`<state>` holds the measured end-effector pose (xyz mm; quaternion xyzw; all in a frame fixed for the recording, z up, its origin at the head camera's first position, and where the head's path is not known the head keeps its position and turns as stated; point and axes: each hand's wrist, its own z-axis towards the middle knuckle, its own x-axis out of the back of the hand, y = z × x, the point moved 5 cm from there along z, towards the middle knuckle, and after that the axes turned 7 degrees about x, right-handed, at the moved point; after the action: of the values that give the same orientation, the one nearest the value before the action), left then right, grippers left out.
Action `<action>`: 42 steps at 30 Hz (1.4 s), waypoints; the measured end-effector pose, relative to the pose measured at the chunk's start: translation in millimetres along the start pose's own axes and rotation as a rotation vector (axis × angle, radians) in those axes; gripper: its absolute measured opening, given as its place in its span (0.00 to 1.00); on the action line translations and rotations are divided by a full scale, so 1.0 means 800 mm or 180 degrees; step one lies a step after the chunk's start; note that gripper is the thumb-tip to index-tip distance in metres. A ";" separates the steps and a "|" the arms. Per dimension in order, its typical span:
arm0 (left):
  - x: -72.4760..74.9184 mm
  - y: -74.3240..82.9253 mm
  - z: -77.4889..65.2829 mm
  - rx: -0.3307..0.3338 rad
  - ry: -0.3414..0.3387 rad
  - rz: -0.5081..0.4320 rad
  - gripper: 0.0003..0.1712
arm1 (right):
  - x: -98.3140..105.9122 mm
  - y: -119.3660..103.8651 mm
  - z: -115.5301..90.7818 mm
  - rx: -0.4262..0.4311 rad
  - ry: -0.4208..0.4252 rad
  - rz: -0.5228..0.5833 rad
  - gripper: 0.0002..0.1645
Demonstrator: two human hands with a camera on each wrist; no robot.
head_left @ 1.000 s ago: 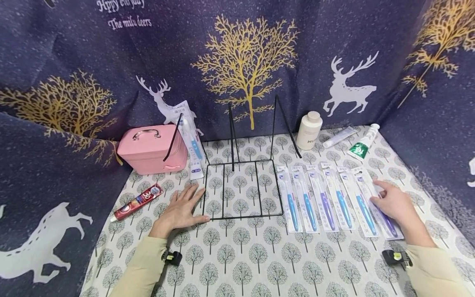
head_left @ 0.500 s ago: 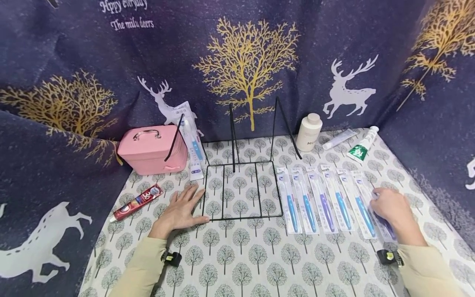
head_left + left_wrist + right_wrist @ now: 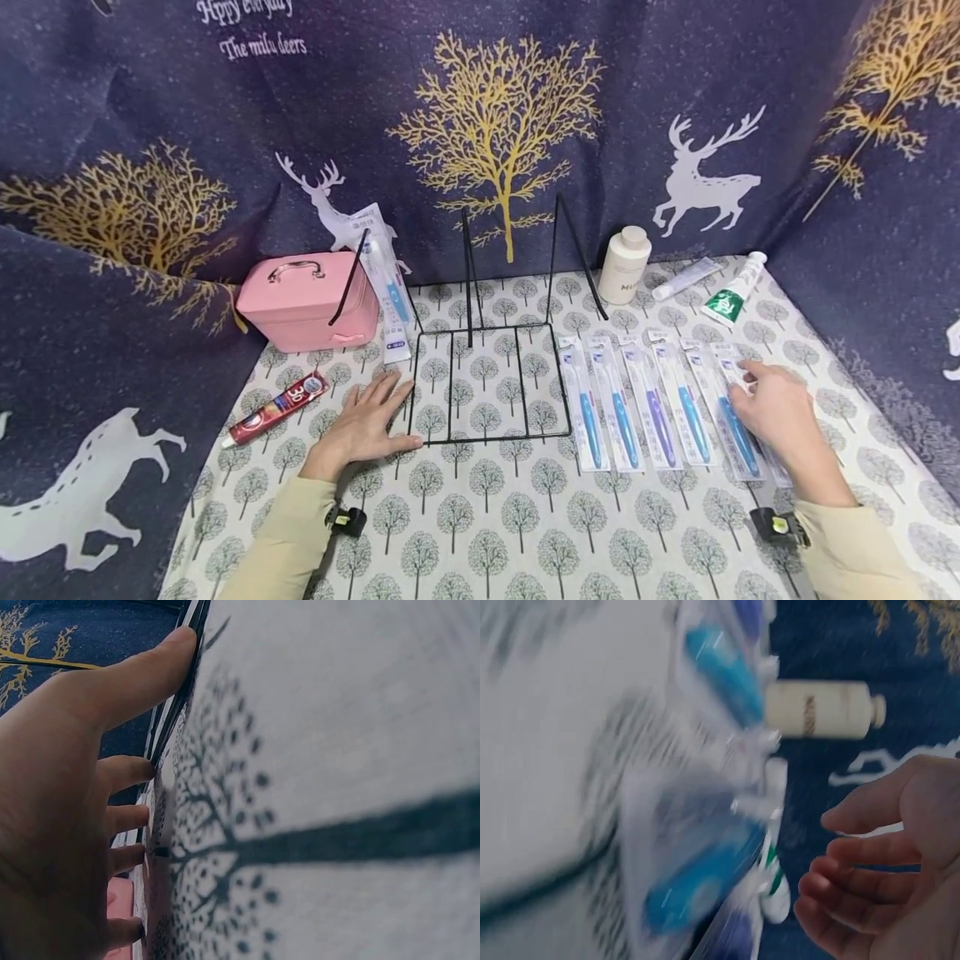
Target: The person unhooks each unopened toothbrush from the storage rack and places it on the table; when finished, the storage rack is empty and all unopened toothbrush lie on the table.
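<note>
My left hand (image 3: 367, 421) lies spread on the tablecloth, its thumb tip at the near left corner of a black wire rack (image 3: 495, 437). In the left wrist view the thumb (image 3: 150, 679) reaches the rack's wire. To the rack's right, several packaged toothbrushes stand side by side in a row. My right hand (image 3: 776, 408) is over the right end of that row, fingers loosely bent and holding nothing. It overlaps a blue toothbrush (image 3: 739, 446) and hides most of the purple toothbrush beside it. In the right wrist view the blue toothbrush (image 3: 701, 885) is blurred and apart from the fingers.
A packaged toothbrush with a blue handle (image 3: 393, 296) leans at the rack's left side, beside a pink case (image 3: 307, 308). A red toothpaste tube (image 3: 277, 408) lies at left. A white bottle (image 3: 625, 271), a pale tube (image 3: 685, 279) and a green-and-white tube (image 3: 735, 292) are back right.
My right hand has moved left from the rightmost, purple toothbrush and come off it. That pack has shifted left, closer to the blue one. My left hand has not moved.
</note>
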<state>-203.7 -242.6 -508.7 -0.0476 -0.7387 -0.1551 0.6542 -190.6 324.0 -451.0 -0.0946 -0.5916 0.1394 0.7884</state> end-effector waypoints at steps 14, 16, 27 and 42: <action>0.004 0.000 0.000 0.0053 -0.0013 0.0055 0.57 | -0.006 -0.109 0.018 0.0828 0.0512 0.1007 0.20; 0.006 0.001 0.000 0.0045 -0.0005 0.0065 0.57 | -0.011 -0.124 0.023 0.0999 0.0580 0.1167 0.20; 0.008 0.002 0.000 0.0050 -0.0105 0.0052 0.57 | -0.037 -0.221 0.052 0.1709 0.0559 0.2139 0.21; 0.003 0.002 0.001 0.0041 -0.0059 0.0102 0.57 | -0.041 -0.338 0.097 0.1897 0.0068 0.3314 0.20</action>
<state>-204.4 -240.8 -506.4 -0.0565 -0.7448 -0.1394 0.6501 -244.1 56.6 -374.2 -0.1482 -0.3949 0.6663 0.6149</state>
